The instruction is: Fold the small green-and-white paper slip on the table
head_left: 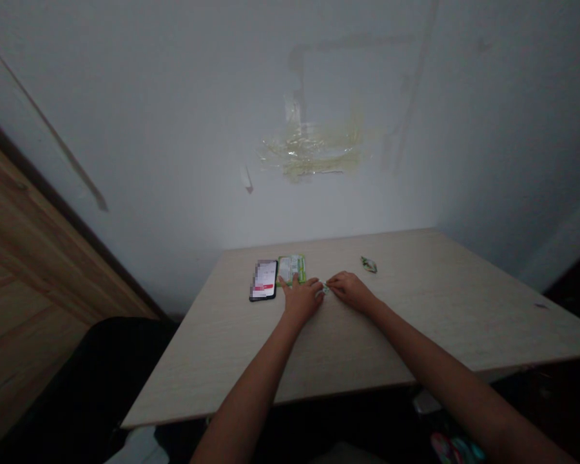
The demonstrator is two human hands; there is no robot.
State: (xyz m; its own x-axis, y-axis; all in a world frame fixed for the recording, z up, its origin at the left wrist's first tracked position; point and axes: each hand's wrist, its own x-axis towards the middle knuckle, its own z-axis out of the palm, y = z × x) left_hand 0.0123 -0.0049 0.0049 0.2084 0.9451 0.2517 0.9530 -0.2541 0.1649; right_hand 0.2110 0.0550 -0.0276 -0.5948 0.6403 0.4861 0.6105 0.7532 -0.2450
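Observation:
My left hand [302, 296] rests on the table with its fingers spread, its thumb side over the lower edge of a green and white packet [291, 267]. Between the fingertips of both hands lies a small whitish-green piece [325, 288], too small to make out well. My right hand [350, 290] is closed, fingertips pinched together at the right end of that piece. Left of the packet is a phone [264, 281] with a lit screen. A small crumpled green item [368, 264] sits beyond my right hand.
The light wooden table [212, 361] meets a pale wall [174, 129] with patches of clear tape [314, 151]. A dark chair-like shape [91, 374] is at the left, beside wooden boards [24, 277]. A small dark scrap [541, 306] is near the right edge.

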